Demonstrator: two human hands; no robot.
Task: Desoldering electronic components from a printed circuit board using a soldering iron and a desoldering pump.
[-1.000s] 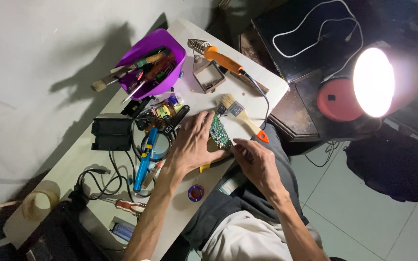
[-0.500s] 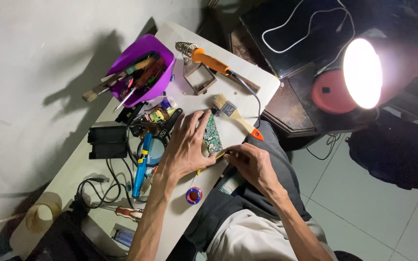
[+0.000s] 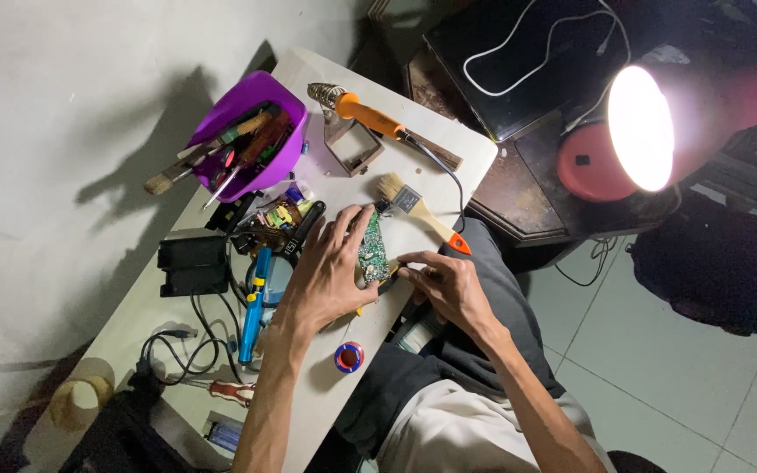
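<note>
Here, left hand [image 3: 326,276] spread flat, fingers apart, on a green circuit board [image 3: 372,247]. Right hand [image 3: 449,285] pinched on the board's lower edge. White desk [image 3: 449,144] beneath, bristly paintbrush [image 3: 418,210] just beside.

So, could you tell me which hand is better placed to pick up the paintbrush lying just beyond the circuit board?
Probably the right hand: its fingertips sit near the paintbrush handle's orange end, while the left hand is spread flat on the circuit board, steadying it.
</note>
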